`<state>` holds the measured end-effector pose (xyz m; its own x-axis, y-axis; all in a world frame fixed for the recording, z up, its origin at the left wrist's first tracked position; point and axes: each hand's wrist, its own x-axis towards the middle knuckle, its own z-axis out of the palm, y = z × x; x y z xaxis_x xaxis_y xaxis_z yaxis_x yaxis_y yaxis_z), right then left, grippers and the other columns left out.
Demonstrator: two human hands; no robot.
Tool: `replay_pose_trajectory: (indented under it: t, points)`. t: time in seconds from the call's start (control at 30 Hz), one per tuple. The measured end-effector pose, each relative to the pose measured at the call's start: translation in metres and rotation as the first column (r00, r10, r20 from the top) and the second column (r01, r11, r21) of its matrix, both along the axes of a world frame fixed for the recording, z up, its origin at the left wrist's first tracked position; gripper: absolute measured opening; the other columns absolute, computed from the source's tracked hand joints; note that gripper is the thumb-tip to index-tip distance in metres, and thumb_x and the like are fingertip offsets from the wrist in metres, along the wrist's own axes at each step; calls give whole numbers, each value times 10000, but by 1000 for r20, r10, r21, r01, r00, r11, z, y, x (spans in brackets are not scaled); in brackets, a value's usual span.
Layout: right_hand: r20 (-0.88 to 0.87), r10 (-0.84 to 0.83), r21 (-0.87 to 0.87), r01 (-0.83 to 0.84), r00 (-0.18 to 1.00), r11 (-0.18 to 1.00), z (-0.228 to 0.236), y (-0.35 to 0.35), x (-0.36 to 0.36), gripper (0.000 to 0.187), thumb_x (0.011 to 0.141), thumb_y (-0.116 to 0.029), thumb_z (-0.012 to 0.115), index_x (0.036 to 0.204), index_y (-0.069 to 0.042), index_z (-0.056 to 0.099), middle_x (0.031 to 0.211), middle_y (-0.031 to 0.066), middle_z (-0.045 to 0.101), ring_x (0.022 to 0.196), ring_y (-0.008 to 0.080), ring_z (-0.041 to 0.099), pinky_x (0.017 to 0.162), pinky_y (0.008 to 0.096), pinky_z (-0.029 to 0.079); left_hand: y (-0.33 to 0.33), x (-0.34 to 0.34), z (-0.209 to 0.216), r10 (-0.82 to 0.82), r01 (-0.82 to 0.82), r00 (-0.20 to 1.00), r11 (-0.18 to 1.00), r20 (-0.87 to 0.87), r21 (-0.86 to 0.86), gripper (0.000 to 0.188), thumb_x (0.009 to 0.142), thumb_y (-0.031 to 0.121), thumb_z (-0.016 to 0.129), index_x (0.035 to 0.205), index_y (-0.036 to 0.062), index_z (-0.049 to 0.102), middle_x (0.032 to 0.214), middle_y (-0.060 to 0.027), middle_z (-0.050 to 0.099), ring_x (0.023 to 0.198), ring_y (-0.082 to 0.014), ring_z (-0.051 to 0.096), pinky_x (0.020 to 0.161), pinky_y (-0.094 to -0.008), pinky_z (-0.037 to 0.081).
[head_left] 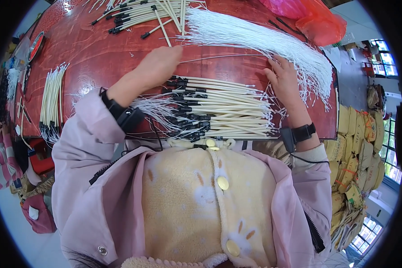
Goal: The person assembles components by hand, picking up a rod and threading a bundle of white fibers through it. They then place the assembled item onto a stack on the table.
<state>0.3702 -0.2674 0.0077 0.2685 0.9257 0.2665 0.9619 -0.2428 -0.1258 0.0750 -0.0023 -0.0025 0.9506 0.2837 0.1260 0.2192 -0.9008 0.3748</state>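
Person's left hand (160, 64) at eleven o'clock, grip closed on white string (219, 56), right hand (283, 80) at two, grip parted, string bundle (250, 35) at one

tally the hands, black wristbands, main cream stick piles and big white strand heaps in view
hands: 2 (left hand, right hand)
black wristbands: 2
main cream stick piles: 3 (far pile, left pile, near pile)
big white strand heaps: 1
total: 8
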Motion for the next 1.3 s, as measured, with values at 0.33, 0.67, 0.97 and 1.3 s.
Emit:
replay_pose_trajectory:
  t: [0.33,0.67,0.97,1.3]
  points:
    - [3,208,4,-208,978,978,21,39,-48,519,925,-325,630,1364,-54,582,1423,138,538,1173,343,519,1022,442,407,7,-38,15,61,-59,998,967,0,-247,94,890,61,585,935,-5,534,787,-212,612,783,-431,605,672,-451,466]
    - [-41,237,-163,-241,971,957,12,34,-52,617,916,-409,621,1398,-35,536,1419,151,529,1219,348,497,1047,441,387,12,-42,15,136,-141,990,904,-40,-403,132,856,43,637,946,-2,551,712,-131,617,652,-265,606,632,-368,472]
    - [-87,224,-54,-229,971,972,9,31,-40,606,924,-405,614,1395,-32,539,1394,145,547,1173,353,516,1043,439,391,13,-44,21,164,-207,977,873,-132,-441,124,813,27,645,910,-4,574,760,-161,668,723,-313,658,662,-401,505]
    - [-9,213,-121,-213,977,970,11,41,-41,588,925,-416,605,1320,19,594,1372,146,577,1152,340,527,1023,432,400,22,-46,13,181,-212,977,905,-117,-368,147,850,63,651,948,-10,571,688,-106,611,656,-224,614,635,-351,480]
